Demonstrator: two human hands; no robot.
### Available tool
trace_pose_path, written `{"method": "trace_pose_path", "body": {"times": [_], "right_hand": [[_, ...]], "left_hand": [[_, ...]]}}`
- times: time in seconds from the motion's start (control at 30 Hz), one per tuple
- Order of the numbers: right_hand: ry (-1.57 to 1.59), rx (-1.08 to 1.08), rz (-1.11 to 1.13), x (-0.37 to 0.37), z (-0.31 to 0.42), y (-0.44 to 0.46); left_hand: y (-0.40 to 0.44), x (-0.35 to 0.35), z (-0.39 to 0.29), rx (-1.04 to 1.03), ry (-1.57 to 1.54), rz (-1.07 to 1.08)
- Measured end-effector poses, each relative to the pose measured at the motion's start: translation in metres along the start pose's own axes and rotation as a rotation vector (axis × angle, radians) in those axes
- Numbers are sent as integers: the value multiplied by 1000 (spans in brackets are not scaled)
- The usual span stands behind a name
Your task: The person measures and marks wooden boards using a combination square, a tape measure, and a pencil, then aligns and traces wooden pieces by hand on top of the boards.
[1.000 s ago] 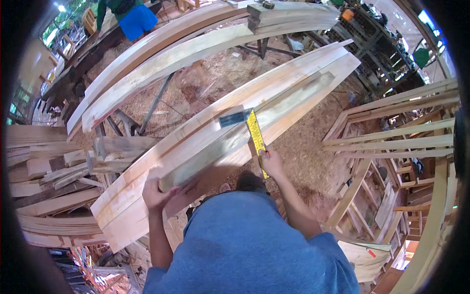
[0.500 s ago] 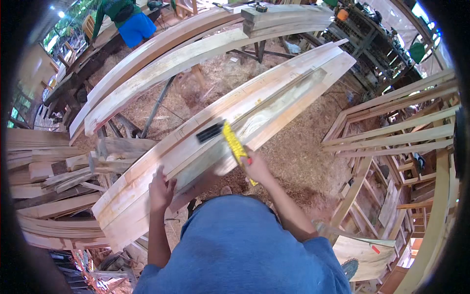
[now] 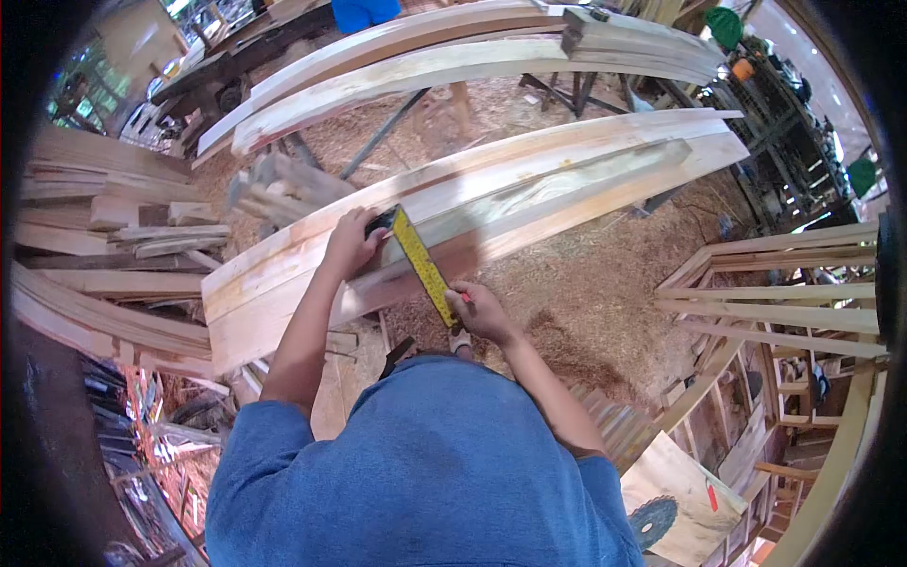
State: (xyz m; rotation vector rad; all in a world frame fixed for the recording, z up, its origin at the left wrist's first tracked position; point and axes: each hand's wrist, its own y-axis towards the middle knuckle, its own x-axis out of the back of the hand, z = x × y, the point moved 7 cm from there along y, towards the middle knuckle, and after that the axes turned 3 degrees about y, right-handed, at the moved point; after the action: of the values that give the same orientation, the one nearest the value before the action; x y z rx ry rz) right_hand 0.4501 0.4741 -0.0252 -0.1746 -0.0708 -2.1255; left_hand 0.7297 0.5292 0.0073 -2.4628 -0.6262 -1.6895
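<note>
A square with a yellow blade and a black stock lies across a narrow board on top of wide, curved planks. My left hand is closed on the black stock at the planks. Near the blade's lower end, my right hand is closed round a small red item, perhaps a pencil, with its fingers beside the blade. The blade's lower end sticks out past the planks' near edge, towards my body.
Long curved beams rest on stands beyond the planks. Stacked offcuts lie at the left, wooden frames stand at the right. A circular saw blade lies on a board at the lower right. Blue shorts of another person show at the top.
The square has moved left along the planks and its stock is now in my left hand, which has risen from the near edge. My right hand has shifted slightly left. The view has turned.
</note>
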Motion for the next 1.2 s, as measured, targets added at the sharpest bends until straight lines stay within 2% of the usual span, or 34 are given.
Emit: {"method": "trace_pose_path", "body": {"times": [0.1,0.2,0.4,0.53,0.63,0.83,1.0,1.1,1.2], "right_hand": [[-4,34,66,-26,9,-18],[120,-266,15,-34,21,-33],[149,-307,-159,-12,5,-70],[192,-500,-186,-1,-7,-97],[226,-559,-203,3,-25,-111],[207,-528,-204,-11,-38,-135],[321,-582,-227,-32,-56,-179],[589,-646,-312,-39,-84,-217],[594,-749,-484,-28,-101,-252]], "left_hand": [[-8,1,-19,55,-48,10],[-12,4,-17,168,2,-13],[-14,9,-20,317,123,-135],[-15,8,-16,406,109,-103],[-16,12,-20,402,137,-112],[-15,6,-16,387,132,-91],[-17,5,-15,360,125,-138],[-16,5,-13,379,123,-109],[-15,7,-14,394,113,-87]]}}
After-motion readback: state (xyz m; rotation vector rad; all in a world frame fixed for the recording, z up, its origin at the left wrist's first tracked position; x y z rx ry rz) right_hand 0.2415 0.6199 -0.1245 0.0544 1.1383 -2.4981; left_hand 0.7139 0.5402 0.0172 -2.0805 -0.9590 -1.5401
